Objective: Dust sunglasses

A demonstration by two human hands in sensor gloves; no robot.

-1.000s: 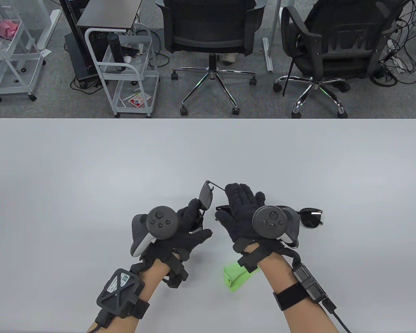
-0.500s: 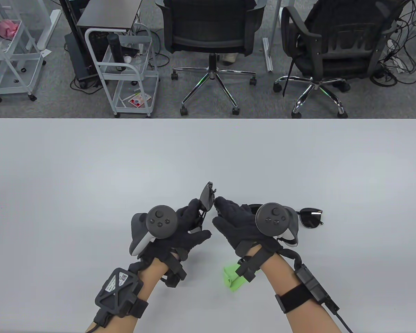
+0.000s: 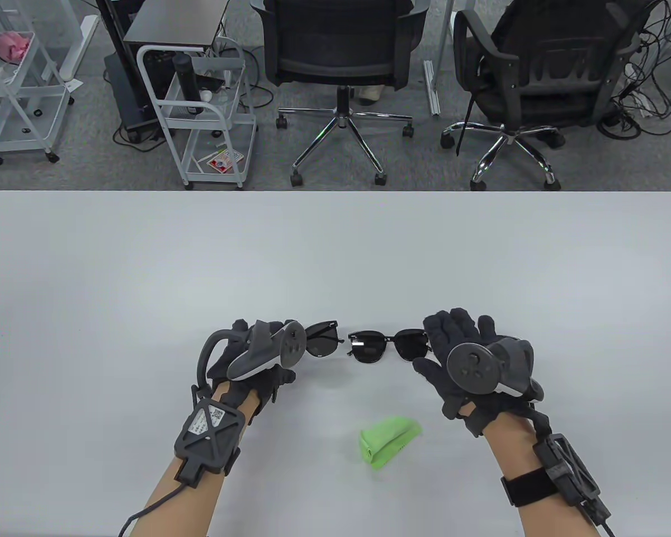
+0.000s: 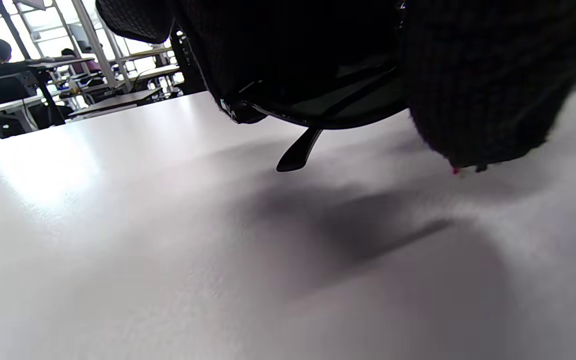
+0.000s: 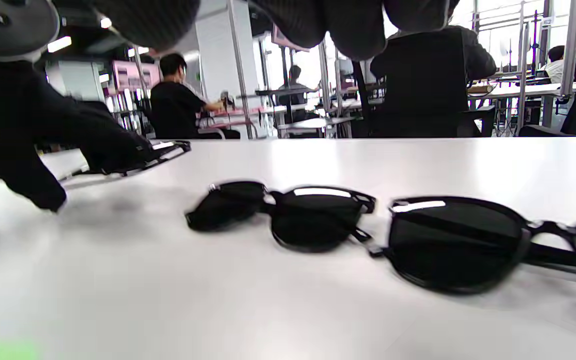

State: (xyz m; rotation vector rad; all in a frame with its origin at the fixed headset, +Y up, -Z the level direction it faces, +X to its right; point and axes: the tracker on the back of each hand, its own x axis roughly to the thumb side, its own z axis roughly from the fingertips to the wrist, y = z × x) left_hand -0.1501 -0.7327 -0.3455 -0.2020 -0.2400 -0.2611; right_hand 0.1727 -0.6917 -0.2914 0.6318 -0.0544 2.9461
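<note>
Three pairs of black sunglasses are in view. My left hand (image 3: 268,349) grips one pair (image 3: 320,340) by its left part and holds it flat, just above the table; its temple tip (image 4: 298,155) hangs free in the left wrist view. A second pair (image 3: 388,345) lies on the table between my hands. My right hand (image 3: 458,335) is open, palm down, fingers spread beside that pair's right end. A third pair (image 5: 468,245) lies under my right hand, next to the second pair (image 5: 288,215). A crumpled green cloth (image 3: 388,442) lies near the front, untouched.
The white table (image 3: 145,268) stretches bare to the far edge. Beyond it stand two office chairs (image 3: 341,67) and a white wire cart (image 3: 201,112) on the floor.
My left hand turned its pair from upright to flat and lowered it leftward. My right hand let go of that pair and moved right, uncovering the middle pair and covering the right one.
</note>
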